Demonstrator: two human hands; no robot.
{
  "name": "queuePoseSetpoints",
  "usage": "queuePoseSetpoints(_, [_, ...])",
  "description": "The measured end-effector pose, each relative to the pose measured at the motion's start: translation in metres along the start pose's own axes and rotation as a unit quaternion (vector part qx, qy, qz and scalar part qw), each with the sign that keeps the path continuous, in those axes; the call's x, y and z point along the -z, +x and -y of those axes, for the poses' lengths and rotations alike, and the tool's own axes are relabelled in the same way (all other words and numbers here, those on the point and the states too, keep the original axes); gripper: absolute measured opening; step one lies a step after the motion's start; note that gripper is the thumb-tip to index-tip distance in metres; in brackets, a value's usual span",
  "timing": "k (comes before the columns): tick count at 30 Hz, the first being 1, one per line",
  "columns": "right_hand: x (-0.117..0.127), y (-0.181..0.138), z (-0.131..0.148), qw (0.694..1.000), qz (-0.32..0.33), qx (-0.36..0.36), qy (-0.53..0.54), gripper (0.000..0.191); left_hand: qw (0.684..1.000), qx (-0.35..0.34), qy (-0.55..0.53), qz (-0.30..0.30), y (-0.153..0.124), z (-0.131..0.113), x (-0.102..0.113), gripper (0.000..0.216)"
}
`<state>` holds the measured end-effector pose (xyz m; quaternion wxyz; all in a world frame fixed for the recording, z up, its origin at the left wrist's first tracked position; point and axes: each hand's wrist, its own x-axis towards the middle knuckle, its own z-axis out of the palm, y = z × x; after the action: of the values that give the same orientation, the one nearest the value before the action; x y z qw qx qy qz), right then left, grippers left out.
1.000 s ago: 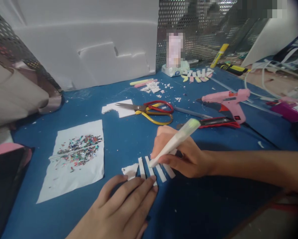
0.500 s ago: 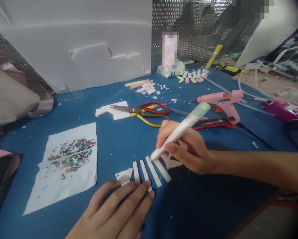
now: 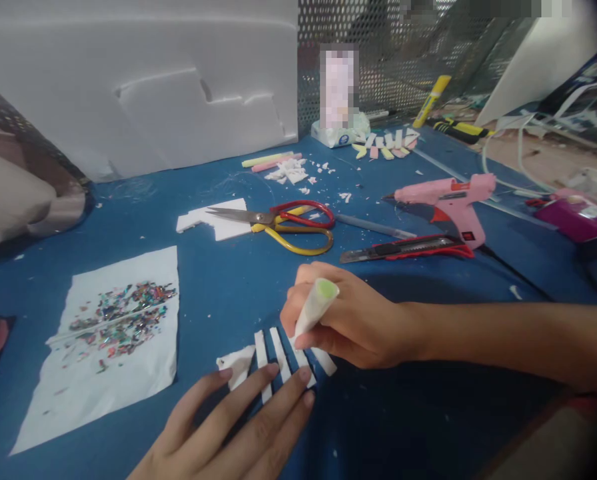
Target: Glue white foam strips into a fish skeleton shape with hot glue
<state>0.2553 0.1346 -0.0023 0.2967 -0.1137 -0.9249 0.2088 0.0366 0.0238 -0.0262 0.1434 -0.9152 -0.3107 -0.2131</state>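
My right hand (image 3: 361,330) grips a white marker (image 3: 313,315) with a pale green end, held steeply over the white strips. Its tip is hidden behind my fingers. My left hand (image 3: 238,423) lies flat with fingers spread, fingertips resting on the lower parts of several narrow white strips (image 3: 279,353) set side by side on the blue table. Another white strip (image 3: 324,362) lies partly under my right hand. Just left of the row is an irregular white scrap (image 3: 239,365), close to my left index finger.
Beyond my hands lie scissors (image 3: 263,218), a utility knife (image 3: 408,248) and a pink glue gun (image 3: 448,195). At left, a white sheet (image 3: 143,380) bears shiny coloured flakes. Further back are white scraps (image 3: 289,170), coloured pieces (image 3: 388,143) and a yellow marker (image 3: 432,100).
My right hand has moved left and tilted the marker more upright over the strips. My left fingers have shifted right and spread across more strips. The view has shifted slightly.
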Motion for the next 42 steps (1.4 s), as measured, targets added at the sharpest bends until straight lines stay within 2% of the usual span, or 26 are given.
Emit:
queuePoseSetpoints(10, [-0.0026, -0.0014, -0.0007, 1.0, 0.014, -0.006, 0.004, 0.041, 0.999, -0.029, -0.004, 0.019, -0.0077, 0.0037, 0.0006, 0.032])
queuePoseSetpoints(15, [-0.0023, -0.0016, -0.0004, 1.0, 0.016, -0.002, 0.005, 0.038, 1.0, -0.013, -0.016, 0.02, -0.0059, 0.0029, 0.0022, 0.031])
queuePoseSetpoints(22, [0.0015, -0.0003, 0.0015, 0.999, -0.018, -0.018, 0.022, 0.033, 0.999, -0.03, -0.027, 0.035, -0.0032, 0.006, 0.0053, 0.032])
queuePoseSetpoints(26, [0.0001, -0.0005, 0.0013, 1.0, 0.007, -0.009, 0.017, 0.038, 0.998, -0.039, -0.029, 0.05, -0.0052, 0.0067, 0.0053, 0.034])
queuePoseSetpoints(31, [-0.0008, -0.0004, 0.0016, 1.0, 0.006, 0.003, 0.008, 0.04, 0.997, -0.034, -0.035, 0.062, -0.0074, 0.0066, 0.0063, 0.035])
queuePoseSetpoints(36, [0.0024, -0.0002, 0.0025, 1.0, 0.0, 0.006, 0.026, 0.037, 0.997, -0.039, -0.034, 0.059, -0.0077, 0.0075, 0.0081, 0.035])
queuePoseSetpoints(42, [0.0012, 0.0, 0.0023, 1.0, 0.022, 0.004, 0.021, 0.039, 0.997, -0.024, -0.044, 0.055, -0.0066, 0.0051, 0.0068, 0.033])
